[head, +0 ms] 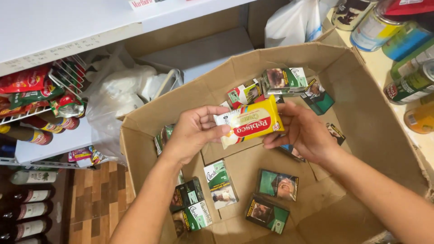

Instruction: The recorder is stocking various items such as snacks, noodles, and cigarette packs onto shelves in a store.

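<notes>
Now both hands (192, 131) (303, 131) hold yellow packet (251, 122) over cardboard box (361, 113) of green packs (278, 185), probably cigarettes.

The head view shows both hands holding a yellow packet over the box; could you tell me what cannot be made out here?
- Back of the yellow packet: faces away; left hand and right hand cover its ends.
- Small pack under the right hand: mostly hidden by palm.
- Cardboard box: near corner cut off by bottom edge.
- Cans: cropped by right edge.
- Bottles: cropped at left edge, dim.
</notes>
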